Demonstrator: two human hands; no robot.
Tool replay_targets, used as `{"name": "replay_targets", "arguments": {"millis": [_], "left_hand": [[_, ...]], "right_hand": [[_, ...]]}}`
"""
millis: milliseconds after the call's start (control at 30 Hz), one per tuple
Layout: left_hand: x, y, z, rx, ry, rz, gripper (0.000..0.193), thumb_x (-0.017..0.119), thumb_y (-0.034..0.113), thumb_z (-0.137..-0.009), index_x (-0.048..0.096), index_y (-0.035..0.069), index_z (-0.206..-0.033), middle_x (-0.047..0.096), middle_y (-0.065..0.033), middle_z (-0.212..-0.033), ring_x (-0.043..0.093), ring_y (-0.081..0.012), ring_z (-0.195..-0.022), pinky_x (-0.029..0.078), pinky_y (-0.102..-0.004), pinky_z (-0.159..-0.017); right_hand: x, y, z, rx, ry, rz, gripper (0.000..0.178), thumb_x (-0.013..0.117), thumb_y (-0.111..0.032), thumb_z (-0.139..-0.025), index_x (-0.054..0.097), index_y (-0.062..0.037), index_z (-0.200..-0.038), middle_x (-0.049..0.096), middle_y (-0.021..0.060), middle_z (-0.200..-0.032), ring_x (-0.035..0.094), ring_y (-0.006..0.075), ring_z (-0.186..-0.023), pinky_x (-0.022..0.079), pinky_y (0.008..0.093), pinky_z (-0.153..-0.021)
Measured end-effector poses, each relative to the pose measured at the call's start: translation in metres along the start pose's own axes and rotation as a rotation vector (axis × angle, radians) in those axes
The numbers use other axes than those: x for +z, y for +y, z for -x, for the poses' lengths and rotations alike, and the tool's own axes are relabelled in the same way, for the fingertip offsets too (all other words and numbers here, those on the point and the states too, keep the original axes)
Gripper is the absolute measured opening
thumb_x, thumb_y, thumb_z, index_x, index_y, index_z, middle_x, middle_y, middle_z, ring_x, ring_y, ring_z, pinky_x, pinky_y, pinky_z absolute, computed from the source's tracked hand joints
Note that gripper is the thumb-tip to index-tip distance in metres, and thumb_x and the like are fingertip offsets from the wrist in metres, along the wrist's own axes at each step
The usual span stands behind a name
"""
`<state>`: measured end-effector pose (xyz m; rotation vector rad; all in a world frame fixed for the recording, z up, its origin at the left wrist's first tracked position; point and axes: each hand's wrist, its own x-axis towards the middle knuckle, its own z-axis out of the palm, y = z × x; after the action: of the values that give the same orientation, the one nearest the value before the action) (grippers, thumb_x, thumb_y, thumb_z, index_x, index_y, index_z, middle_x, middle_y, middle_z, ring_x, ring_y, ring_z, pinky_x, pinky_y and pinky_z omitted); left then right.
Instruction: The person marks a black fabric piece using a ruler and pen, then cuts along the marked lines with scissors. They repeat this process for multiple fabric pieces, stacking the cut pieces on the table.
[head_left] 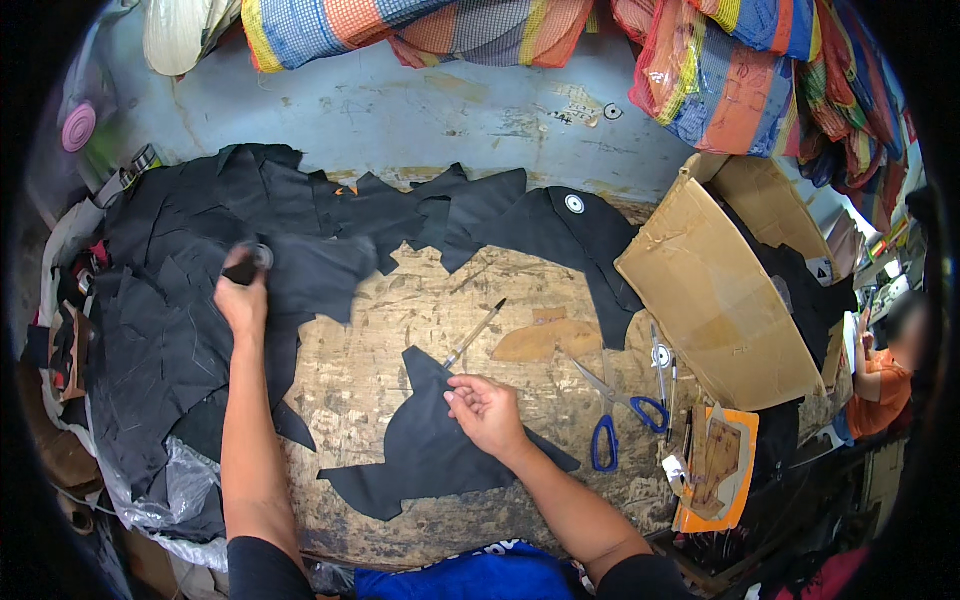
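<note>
My left hand (242,300), blurred by motion, is closed on black fabric above the heap at the left. A blurred black fabric piece (320,275) stretches out to its right, and a pale ring-shaped thing (264,257) shows at its fingers. At the table's middle, thumb and fingertips of my right hand (485,412) are pinched at the upper edge of a flat, irregularly cut black fabric piece (430,440). Just above that hand lies a pen-like tool (474,334) with a dark tip. Blue-handled scissors (625,405) lie open to the right.
Black cut fabric (150,330) covers the worn wooden table's (340,400) left side and back edge. A cardboard box (720,290) holding black material stands at the right, above an orange pad (735,470). Checked woven bags (715,90) hang overhead. A person in orange (885,375) is far right.
</note>
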<state>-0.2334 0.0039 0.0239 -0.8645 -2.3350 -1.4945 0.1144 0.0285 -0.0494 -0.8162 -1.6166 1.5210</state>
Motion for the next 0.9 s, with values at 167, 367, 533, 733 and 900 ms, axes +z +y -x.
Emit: {"name": "replay_targets", "arguments": {"millis": [167,367,533,733,900], "left_hand": [[0.033,0.029,0.004,0.437,0.380,-0.491,0.074,0.080,0.022,-0.068,0.043,0.010,-0.131,0.054,-0.0211,-0.115,0.052,-0.0379,-0.104,0.041,-0.0428,-0.090],[0.136,0.066,0.035,-0.152,-0.436,-0.379,0.097,0.076,0.042,-0.069,0.025,-0.001,-0.139,0.063,-0.0233,-0.106,0.062,-0.0350,-0.100,0.049,-0.0396,-0.085],[0.174,0.073,0.010,-0.277,-0.301,0.094,0.078,0.069,0.003,-0.068,0.033,0.003,-0.137,0.065,-0.0147,-0.091,0.064,-0.0245,-0.079,0.052,-0.0344,-0.074],[0.090,0.104,0.007,-0.397,-0.810,1.133,0.068,0.054,-0.009,-0.071,0.039,0.001,-0.137,0.062,-0.0111,-0.094,0.061,-0.0149,-0.074,0.052,-0.0268,-0.068],[-0.013,0.146,0.071,-0.175,-0.952,1.421,0.077,0.059,-0.008,-0.063,0.038,-0.005,-0.137,0.054,-0.0180,-0.125,0.057,-0.0230,-0.110,0.044,-0.0303,-0.095]], "right_hand": [[0.000,0.002,-0.001,-0.011,-0.016,0.120,0.017,0.063,0.000,-0.085,0.060,0.0063,-0.101,0.062,0.0044,-0.075,0.060,0.0063,-0.062,0.048,0.0190,-0.053],[0.001,-0.001,0.001,-0.064,0.036,0.140,0.017,0.068,-0.004,-0.081,0.063,0.0040,-0.095,0.063,0.0088,-0.072,0.059,0.0094,-0.059,0.048,0.0230,-0.054],[-0.001,-0.005,0.000,-0.016,0.019,0.091,0.016,0.068,-0.005,-0.081,0.063,0.0036,-0.094,0.062,0.0091,-0.073,0.058,0.0105,-0.059,0.048,0.0232,-0.054],[0.000,-0.011,-0.001,-0.093,0.028,0.192,0.019,0.070,-0.007,-0.081,0.063,0.0043,-0.094,0.063,0.0085,-0.075,0.059,0.0088,-0.060,0.048,0.0225,-0.056],[0.001,-0.021,-0.001,0.137,-0.304,-0.254,0.063,0.076,-0.032,-0.076,0.051,0.0026,-0.122,0.061,0.0096,-0.107,0.060,0.0115,-0.090,0.050,0.0236,-0.076]]}}
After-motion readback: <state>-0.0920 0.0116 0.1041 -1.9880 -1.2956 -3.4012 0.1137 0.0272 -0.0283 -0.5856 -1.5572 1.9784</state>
